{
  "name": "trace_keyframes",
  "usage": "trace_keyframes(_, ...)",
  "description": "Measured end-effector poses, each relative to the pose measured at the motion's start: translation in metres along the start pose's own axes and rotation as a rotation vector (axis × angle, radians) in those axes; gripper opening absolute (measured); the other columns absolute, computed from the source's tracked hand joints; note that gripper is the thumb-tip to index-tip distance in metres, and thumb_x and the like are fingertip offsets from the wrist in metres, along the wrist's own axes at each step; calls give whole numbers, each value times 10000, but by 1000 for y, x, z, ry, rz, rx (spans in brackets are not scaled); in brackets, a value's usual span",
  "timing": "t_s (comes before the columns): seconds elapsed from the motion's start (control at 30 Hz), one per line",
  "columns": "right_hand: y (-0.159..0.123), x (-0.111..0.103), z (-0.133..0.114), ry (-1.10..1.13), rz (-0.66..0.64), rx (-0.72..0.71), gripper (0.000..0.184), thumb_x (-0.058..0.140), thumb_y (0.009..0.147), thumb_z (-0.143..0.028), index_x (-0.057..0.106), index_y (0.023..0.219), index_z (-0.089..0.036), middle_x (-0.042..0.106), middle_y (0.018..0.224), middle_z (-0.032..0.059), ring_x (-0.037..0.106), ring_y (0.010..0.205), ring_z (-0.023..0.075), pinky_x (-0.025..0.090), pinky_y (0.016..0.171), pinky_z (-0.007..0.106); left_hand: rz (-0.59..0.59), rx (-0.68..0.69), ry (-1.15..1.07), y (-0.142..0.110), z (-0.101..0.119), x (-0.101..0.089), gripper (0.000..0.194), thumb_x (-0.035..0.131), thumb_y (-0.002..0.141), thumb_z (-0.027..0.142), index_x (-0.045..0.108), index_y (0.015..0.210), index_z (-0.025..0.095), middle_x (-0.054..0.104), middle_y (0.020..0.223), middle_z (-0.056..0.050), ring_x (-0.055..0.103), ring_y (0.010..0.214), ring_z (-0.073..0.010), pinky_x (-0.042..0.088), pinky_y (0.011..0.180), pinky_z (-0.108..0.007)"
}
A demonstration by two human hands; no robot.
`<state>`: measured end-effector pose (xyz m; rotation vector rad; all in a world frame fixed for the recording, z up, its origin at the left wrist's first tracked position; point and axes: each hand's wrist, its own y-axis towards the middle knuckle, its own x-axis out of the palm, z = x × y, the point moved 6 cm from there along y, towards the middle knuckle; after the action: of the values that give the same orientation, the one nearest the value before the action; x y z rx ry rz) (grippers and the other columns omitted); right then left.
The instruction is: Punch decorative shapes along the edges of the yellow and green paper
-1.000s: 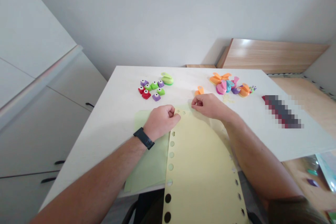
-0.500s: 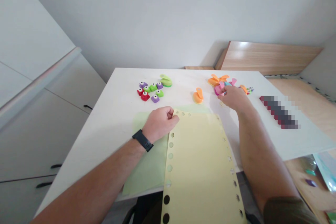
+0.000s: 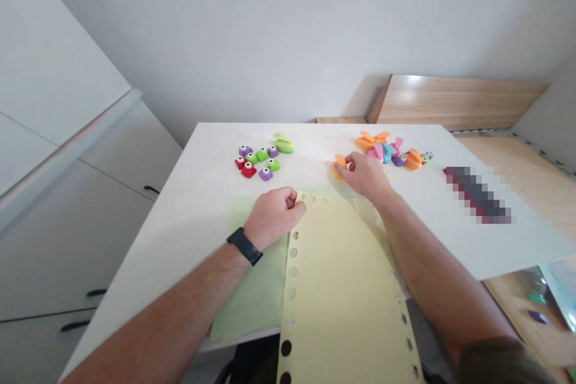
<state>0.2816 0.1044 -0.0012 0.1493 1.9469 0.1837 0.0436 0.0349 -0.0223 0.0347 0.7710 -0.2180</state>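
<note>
My left hand (image 3: 274,218) is closed on the top left corner of a pale yellow paper sheet (image 3: 337,288), whose edges are lined with punched shapes. A pale green paper sheet (image 3: 249,294) lies partly beneath it. My right hand (image 3: 364,177) is at the far side of the yellow sheet, with its fingers closed on an orange craft punch (image 3: 338,168). Most of that punch is hidden by the fingers. Beyond it stands a mixed pile of orange, pink and blue craft punches (image 3: 387,153).
Several small square punches (image 3: 254,160) and a green punch (image 3: 284,144) stand at the back left of the white table (image 3: 180,240). A pixelated object (image 3: 477,195) lies near the right edge. White cabinets (image 3: 67,252) stand to the left, and a wooden board (image 3: 454,102) stands behind.
My right hand has moved left from the pile onto the orange punch and closed on it. My left hand stays on the yellow sheet's corner.
</note>
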Motion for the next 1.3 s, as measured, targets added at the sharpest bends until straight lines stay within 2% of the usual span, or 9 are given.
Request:
trace_keyframes(0.2, 9, -14, 33, -130, 134, 152, 346, 572, 883, -521, 677, 910, -193, 711, 840, 122, 631, 775, 269, 414, 665, 366, 27, 17, 6, 0, 0, -2, 197, 556, 824, 367, 581, 698, 218, 666, 661, 15, 588, 616, -154, 375, 585, -270)
trace_keyframes(0.3, 9, -21, 44, -170, 183, 211, 356, 571, 885, -503, 665, 987, -175, 704, 870, 143, 630, 811, 295, 433, 714, 399, 43, 5, -5, 1, -1, -3, 195, 565, 821, 370, 579, 701, 217, 673, 675, 12, 598, 627, -155, 376, 587, -269)
trace_keyframes(0.37, 7, -24, 40, -154, 251, 175, 368, 551, 899, -477, 646, 1068, -164, 701, 955, 152, 628, 873, 300, 444, 755, 410, 45, -14, -24, 1, -3, -3, 193, 566, 821, 372, 579, 706, 217, 678, 679, 10, 605, 625, -156, 374, 579, -269)
trace_keyframes(0.47, 7, -20, 20, -67, 272, 50, 379, 541, 909, -453, 621, 1131, -156, 684, 1008, 138, 622, 929, 282, 456, 796, 397, 46, -27, -43, 1, -5, -2, 191, 564, 823, 372, 578, 708, 220, 676, 669, 9, 601, 611, -156, 371, 567, -269)
trace_keyframes(0.7, 35, 28, -71, 34, -15, -261, 451, 579, 906, -485, 621, 1206, -151, 679, 1063, 117, 630, 937, 231, 456, 860, 352, 45, -23, -54, 2, -6, -1, 158, 565, 823, 336, 573, 721, 216, 670, 669, 6, 586, 599, -148, 351, 563, -266)
trace_keyframes(0.87, 71, 63, -115, 21, -88, -245, 543, 573, 918, -540, 625, 1270, -129, 666, 1137, 163, 629, 985, 252, 451, 886, 347, 51, -19, -24, 2, -5, -3, 163, 571, 819, 329, 572, 706, 212, 648, 656, 10, 552, 586, -142, 324, 554, -267)
trace_keyframes(1.0, 87, 76, -129, 37, -89, -244, 414, 565, 937, -509, 691, 1168, -190, 687, 1073, 130, 628, 948, 241, 444, 849, 333, 44, -19, -39, 1, -4, -4, 165, 557, 825, 319, 556, 699, 213, 638, 635, 19, 539, 569, -138, 318, 549, -266)
trace_keyframes(1.13, 84, 63, -125, 26, -45, -261, 326, 561, 950, -448, 727, 1083, -201, 691, 1016, 112, 611, 914, 223, 424, 828, 319, 47, -28, -49, 1, -4, -5, 157, 567, 822, 319, 571, 706, 213, 660, 663, 8, 562, 592, -145, 328, 556, -267)
trace_keyframes(1.3, 52, 19, -98, 85, -36, -357, 302, 553, 952, -413, 696, 1121, -208, 671, 898, 58, 585, 810, 183, 408, 775, 299, 51, -23, -62, 2, -6, -4, 152, 577, 820, 327, 581, 718, 215, 675, 681, 3, 579, 608, -150, 351, 569, -268)
